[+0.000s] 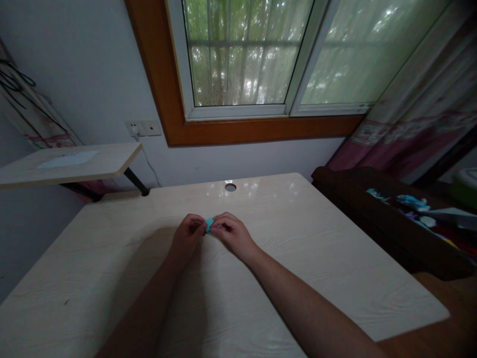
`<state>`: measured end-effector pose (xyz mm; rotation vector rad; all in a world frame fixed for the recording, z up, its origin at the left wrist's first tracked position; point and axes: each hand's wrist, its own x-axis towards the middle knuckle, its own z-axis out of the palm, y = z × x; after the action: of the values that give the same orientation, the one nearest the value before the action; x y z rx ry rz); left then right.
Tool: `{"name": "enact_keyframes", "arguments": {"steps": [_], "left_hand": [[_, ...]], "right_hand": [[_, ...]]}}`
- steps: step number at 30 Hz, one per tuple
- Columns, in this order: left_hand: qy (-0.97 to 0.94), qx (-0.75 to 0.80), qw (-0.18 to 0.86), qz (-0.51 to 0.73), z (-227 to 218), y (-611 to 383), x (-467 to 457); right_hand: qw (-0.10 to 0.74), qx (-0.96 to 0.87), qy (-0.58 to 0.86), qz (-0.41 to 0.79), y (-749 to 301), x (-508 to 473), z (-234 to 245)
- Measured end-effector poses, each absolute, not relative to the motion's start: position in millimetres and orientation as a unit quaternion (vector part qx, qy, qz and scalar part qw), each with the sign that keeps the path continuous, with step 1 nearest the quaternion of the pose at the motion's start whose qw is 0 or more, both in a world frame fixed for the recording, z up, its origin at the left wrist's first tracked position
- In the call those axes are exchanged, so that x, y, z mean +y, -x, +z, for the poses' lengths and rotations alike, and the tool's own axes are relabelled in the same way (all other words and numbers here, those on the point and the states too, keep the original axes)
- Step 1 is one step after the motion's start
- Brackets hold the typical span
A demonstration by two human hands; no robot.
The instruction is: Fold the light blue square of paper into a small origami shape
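Between my two hands is a small turquoise piece (209, 224), too small for me to make out its kind; it looks like folded paper or a little block. The fingertips of my left hand (188, 237) pinch its left side. My right hand (234, 236) grips it from the right with thumb and fingers. Both hands are closed and held close together over the middle of the pale wooden desk (298, 258). Part of the piece is hidden behind the fingertips.
A raised shelf (100, 166) on black legs stands at the desk's back left. Near the back edge is a round cable hole (230, 187). To the right, a dark wooden bed or chest (357, 214) holds several colourful items. A window (246, 54) is behind.
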<state>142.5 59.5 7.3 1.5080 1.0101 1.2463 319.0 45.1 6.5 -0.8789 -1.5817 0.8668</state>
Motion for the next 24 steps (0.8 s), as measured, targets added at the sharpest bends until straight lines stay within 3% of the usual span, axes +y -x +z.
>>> {"name": "enact_keyframes", "arguments": {"steps": [24], "left_hand": [[-0.655,0.379,0.441,0.482,6,-142,53]], "right_hand": [[0.536,-0.606,0.41,0.421,-319,49,-4]]}}
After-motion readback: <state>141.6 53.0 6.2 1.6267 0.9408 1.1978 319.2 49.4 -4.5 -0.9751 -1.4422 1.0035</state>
